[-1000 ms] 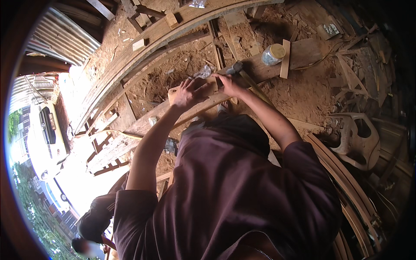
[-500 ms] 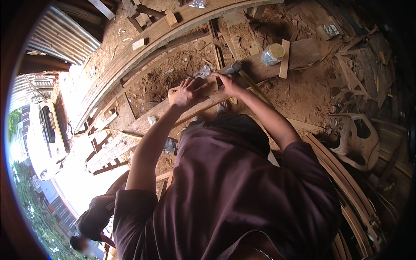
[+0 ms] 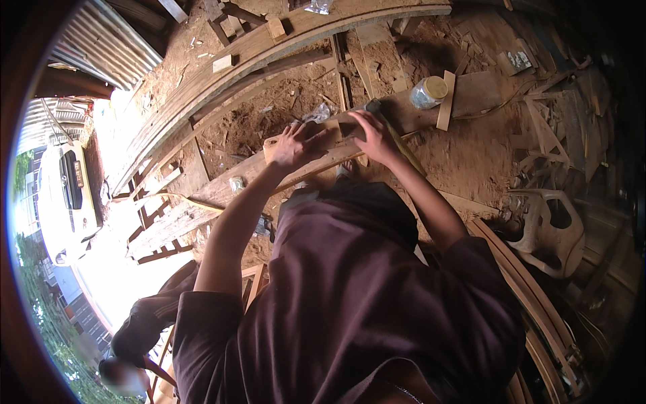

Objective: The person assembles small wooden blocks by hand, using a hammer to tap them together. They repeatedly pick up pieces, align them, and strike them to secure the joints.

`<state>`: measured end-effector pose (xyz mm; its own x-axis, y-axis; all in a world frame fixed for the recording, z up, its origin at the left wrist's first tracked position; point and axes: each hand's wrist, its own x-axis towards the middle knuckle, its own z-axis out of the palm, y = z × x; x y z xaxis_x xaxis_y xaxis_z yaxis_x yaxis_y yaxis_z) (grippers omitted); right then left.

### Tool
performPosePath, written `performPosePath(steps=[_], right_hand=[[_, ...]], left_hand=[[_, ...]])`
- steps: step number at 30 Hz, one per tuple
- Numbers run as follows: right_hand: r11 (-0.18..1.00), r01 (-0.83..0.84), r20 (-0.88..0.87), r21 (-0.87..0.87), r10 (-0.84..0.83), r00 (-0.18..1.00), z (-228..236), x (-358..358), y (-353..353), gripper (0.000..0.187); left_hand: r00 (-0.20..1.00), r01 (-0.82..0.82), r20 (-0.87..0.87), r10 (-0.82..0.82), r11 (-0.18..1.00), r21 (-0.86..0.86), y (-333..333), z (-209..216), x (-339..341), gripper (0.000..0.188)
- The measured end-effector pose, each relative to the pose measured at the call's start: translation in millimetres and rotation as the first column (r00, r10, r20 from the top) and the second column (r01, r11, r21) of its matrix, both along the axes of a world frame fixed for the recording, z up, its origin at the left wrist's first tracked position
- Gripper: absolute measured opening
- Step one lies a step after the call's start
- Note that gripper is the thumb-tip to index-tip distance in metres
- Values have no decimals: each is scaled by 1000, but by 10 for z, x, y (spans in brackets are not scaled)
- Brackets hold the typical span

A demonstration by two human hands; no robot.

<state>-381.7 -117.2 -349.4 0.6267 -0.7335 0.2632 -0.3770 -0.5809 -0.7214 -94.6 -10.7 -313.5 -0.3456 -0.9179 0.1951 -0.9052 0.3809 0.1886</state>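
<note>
My left hand (image 3: 294, 147) lies with fingers spread on a pale wooden block (image 3: 332, 132), covering its middle. The block rests on a long plank (image 3: 235, 174) in front of me, and a hole shows near its left end. Just off the block's right end is my right hand (image 3: 377, 138), its thumb and fingers apart with nothing visible between them. A hammer (image 3: 404, 149) lies on the plank beside and partly behind this hand; its dark head points away from me and its handle is yellowish.
A clear jar with a yellowish lid (image 3: 431, 91) stands farther right on the plank, beside a thin wood strip (image 3: 445, 101). Beyond runs a long curved beam (image 3: 303, 34). A broken plastic chair (image 3: 552, 232) lies at right. Another person (image 3: 145, 323) bends at lower left.
My right hand has drawn back to the right from the block's end, and its fingers have spread. The left hand stays on the block. The view has shifted slightly.
</note>
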Motion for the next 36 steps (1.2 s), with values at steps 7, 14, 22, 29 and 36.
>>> performPosePath(steps=[7,14,22,29,36], right_hand=[[868,495,-543,-29,-430,722,80,-968,197,82],[839,531,-642,118,-343,685,-187,-1123,360,88],[902,428,-578,-52,-377,724,-156,-1049,284,90],[885,463,-634,46,-333,698,-190,-924,167,91],[821,528,-730,217,-223,646,-128,-987,235,78]], left_hand=[[996,24,-88,-14,993,113,-5,155,-68,75],[998,-29,-59,38,988,153,21,234,-154,73],[992,-29,-121,46,989,142,21,236,-162,71],[992,-22,-124,37,993,117,2,227,-211,73],[986,-26,-164,19,999,-38,89,278,-314,74]])
